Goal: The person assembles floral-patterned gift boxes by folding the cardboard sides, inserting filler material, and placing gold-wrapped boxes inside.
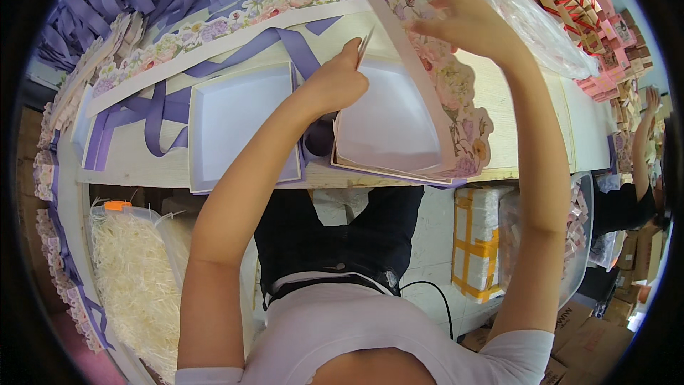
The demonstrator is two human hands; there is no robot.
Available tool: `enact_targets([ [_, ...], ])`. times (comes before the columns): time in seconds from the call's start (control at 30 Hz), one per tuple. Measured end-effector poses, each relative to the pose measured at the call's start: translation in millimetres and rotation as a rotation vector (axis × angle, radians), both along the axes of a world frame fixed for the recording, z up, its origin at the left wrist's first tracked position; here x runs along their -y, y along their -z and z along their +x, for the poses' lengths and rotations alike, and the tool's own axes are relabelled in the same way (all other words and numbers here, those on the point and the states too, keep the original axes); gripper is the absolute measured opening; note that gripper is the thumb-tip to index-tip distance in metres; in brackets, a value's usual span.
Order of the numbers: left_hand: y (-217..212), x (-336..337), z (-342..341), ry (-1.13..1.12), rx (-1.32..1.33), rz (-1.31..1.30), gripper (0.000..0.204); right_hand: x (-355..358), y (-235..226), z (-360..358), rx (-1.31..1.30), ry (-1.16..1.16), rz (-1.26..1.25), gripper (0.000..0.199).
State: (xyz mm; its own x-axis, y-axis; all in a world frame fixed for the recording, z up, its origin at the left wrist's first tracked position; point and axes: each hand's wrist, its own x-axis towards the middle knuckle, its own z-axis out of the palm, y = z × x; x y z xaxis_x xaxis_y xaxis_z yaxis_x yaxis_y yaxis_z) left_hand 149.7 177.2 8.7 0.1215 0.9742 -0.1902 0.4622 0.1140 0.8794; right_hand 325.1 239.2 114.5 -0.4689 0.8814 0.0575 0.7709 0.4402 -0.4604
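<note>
From left to right on the pale surface (495,93): looped purple ribbon (154,120); an open white box (242,125); the left hand (339,80), closed around a thin pale piece (365,44) of unclear kind; a second white box (388,125); a floral-edged strip (454,85) along that box's right side; and the right hand (476,20), fingers spread over the strip's far part, contact uncertain.

Wears wht tee (320,321), blk trousers (335,246), prob. denim.

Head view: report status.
Left hand gripping thin flat piece. Right hand open by floral strip. Strip along right box's side. Purple ribbon beside left box.
</note>
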Motion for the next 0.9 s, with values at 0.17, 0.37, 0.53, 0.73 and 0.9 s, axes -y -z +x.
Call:
enact_targets([
  [0.17,-1,1,-5,-0.072,0.083,-0.002,0.072,-22,12,-1,0.289,-0.086,0.014,0.057],
  [0.37,2,2,2,-0.182,0.255,-0.027,0.071,-3,9,69,-0.23,0.082,-0.439,0.052],
  [0.53,12,-1,2,-0.194,0.332,-0.009,0.07,-1,17,86,-0.461,0.223,-0.592,0.049],
  [0.73,-2,6,5,-0.184,0.422,-0.033,0.069,-4,30,100,-0.106,0.094,-0.723,0.043],
  [0.9,-4,9,5,-0.194,0.555,0.037,0.07,11,32,87,0.374,-0.076,-0.284,0.024],
])
